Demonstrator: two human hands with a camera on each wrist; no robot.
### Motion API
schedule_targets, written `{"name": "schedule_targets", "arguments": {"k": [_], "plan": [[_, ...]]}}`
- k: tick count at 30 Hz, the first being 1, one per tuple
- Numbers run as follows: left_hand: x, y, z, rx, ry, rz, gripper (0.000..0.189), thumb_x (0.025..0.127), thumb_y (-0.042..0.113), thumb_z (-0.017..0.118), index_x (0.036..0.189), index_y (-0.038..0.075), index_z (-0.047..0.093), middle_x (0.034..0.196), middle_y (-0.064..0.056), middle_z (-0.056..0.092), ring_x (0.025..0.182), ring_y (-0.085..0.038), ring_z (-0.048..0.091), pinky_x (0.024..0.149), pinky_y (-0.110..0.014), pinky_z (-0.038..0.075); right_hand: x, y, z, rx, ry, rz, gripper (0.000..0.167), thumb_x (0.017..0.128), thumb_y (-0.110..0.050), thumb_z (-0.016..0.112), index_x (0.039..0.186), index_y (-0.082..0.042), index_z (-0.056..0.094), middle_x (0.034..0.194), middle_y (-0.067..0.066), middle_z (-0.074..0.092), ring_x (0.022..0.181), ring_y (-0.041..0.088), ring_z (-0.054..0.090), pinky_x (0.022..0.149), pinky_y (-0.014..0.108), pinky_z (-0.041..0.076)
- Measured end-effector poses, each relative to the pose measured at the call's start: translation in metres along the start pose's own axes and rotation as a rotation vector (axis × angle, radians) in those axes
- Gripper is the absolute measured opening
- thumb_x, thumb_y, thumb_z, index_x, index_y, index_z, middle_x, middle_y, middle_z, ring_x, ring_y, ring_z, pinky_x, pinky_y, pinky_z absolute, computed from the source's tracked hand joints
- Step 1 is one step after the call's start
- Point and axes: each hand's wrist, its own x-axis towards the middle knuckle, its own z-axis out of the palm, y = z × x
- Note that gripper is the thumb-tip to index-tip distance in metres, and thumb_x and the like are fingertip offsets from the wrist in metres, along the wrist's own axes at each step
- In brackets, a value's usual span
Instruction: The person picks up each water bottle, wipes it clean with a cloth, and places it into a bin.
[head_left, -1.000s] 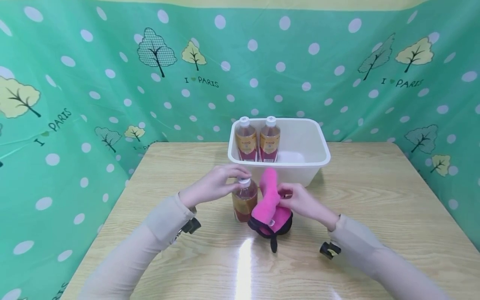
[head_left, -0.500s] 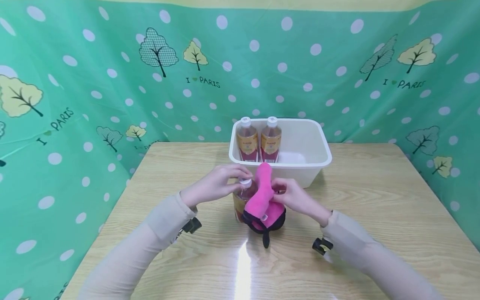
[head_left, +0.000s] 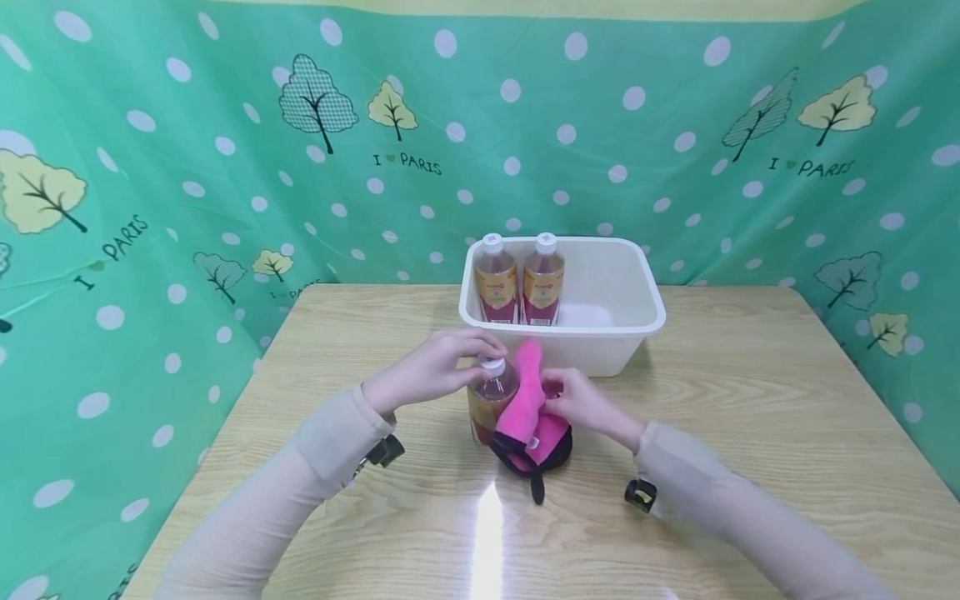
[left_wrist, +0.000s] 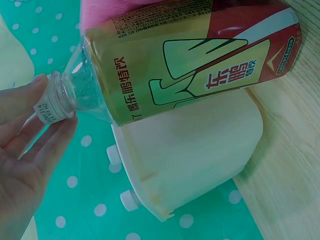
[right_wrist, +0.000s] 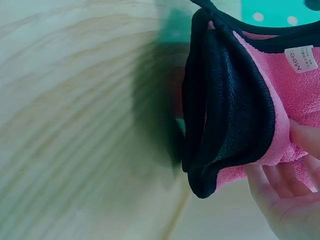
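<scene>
My left hand (head_left: 435,367) pinches the white cap (left_wrist: 50,107) of a drink bottle that stands upright on the table. In the left wrist view this bottle (left_wrist: 190,65) shows a gold and red label. My right hand (head_left: 581,402) pinches a pink cleaning cloth (head_left: 519,412) with black edging and a small hanging loop. The cloth overlaps the bottle's right side in the head view. Up close in the right wrist view, the folded cloth (right_wrist: 277,132) shows a dark lining and a white tag, with thumb and fingers on its pink part.
Behind the hands stands a white plastic tub (head_left: 607,287). Two capped bottles, a left one (head_left: 497,287) and a right one (head_left: 543,287), stand at its left end. A green patterned curtain (head_left: 525,117) hangs along the back and left of the wooden table (head_left: 360,333).
My right hand has moved left with the cloth, bringing it against the bottle in the head view, then a little downward. My left hand stays at the cap.
</scene>
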Motion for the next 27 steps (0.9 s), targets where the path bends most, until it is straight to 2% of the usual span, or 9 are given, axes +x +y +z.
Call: {"name": "schedule_targets", "arguments": {"k": [10,18,23,27], "plan": [[-0.001,0.0,0.001,0.012,0.005,0.0,0.023,0.077,0.004,0.065,0.099,-0.001,0.063,0.101,-0.008,0.062,0.095,-0.018,0.058,0.086,-0.022,0.046,0.0,0.022,0.015,-0.058,-0.036,-0.015,0.015,0.072,0.007,0.063,0.087,0.004,0.061,0.084,0.014,0.064,0.077,0.02,0.062,0.068,0.02,0.052],[-0.001,0.0,0.001,-0.001,0.007,0.003,0.023,0.077,0.004,0.065,0.099,-0.002,0.063,0.101,-0.009,0.062,0.095,-0.018,0.058,0.086,-0.022,0.047,0.0,0.022,0.017,-0.084,-0.027,-0.016,0.013,0.072,0.006,0.063,0.085,0.003,0.061,0.081,0.012,0.064,0.075,0.018,0.061,0.068,0.021,0.052],[0.0,0.001,0.0,-0.008,0.003,-0.002,0.023,0.077,0.004,0.065,0.099,-0.002,0.063,0.102,-0.009,0.062,0.095,-0.018,0.058,0.086,-0.022,0.046,-0.001,0.018,0.014,-0.04,-0.025,-0.008,0.016,0.072,0.008,0.062,0.088,0.004,0.062,0.085,0.014,0.064,0.08,0.022,0.061,0.072,0.023,0.052],[0.0,0.001,0.0,-0.007,0.001,0.0,0.024,0.077,0.004,0.065,0.1,-0.002,0.063,0.102,-0.009,0.062,0.096,-0.019,0.058,0.086,-0.022,0.046,-0.002,0.009,0.009,-0.007,0.002,-0.033,0.014,0.072,0.009,0.062,0.086,0.005,0.061,0.084,0.015,0.064,0.079,0.022,0.061,0.069,0.022,0.053]]}}
